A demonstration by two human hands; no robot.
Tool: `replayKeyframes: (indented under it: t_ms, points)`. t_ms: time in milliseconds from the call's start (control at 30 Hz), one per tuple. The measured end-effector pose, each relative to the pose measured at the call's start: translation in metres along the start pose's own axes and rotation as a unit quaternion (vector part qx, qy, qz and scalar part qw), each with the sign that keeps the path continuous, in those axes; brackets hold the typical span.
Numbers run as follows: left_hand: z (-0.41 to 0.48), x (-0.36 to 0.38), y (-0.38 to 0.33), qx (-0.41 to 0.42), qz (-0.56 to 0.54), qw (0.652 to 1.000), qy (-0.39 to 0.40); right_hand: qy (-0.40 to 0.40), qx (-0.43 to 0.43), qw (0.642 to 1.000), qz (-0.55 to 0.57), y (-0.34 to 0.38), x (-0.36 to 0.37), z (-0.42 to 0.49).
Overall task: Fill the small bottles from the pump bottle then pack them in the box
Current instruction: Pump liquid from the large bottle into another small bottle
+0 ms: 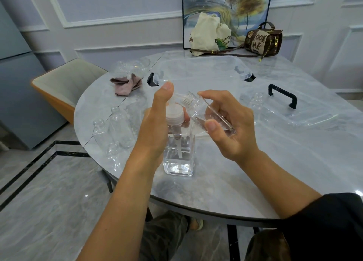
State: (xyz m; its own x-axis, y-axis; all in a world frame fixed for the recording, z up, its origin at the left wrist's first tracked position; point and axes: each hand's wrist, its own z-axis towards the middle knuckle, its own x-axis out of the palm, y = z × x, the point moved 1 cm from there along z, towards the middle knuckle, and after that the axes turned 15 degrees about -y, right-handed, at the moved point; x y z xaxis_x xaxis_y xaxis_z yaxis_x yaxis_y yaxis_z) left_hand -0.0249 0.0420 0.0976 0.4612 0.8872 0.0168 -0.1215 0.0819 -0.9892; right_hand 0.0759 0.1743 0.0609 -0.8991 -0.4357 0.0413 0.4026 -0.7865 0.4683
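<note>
Standing upright near the front edge of the glossy, grey-veined marble desk [216, 182], the pump bottle [179, 156] is a clear, square-sided plastic block. It has a ribbed white collar, and a white dip tube shows through the colourless liquid in its lower part. The left hand [157, 121] grips it at the collar with fingers curled round the far side. Its thumb is raised straight at the pump head, though I cannot tell whether it presses there.

The right hand [227, 123] holds a small bottle [206, 113], transparent and flat-sided with a threaded neck. The thumb is on the near face and the index finger arches over the top. The bottle is tilted, with its open mouth just beside the pump's spout.

Left of the pump bottle stand several uncapped spare bottles [117, 123] of the same clear plastic. Beyond them lies a crumpled mauve cloth [127, 86].

Behind the hands sits the box [225, 57], see-through with rounded corners and black latches. Its clear lid [306, 115], fitted with a black handle, lies flat to the right. A cream tote bag [208, 35] and a brown handbag [263, 39] rest at the far edge.
</note>
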Motion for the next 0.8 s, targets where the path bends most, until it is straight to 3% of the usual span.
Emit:
replayKeyframes:
  t_ms: [800]
  points:
    - [-0.0023, 0.0031, -0.004, 0.01, 0.027, 0.999, -0.019, -0.009, -0.007, 1.0, 0.002, 0.0033, -0.0016, 0.0024]
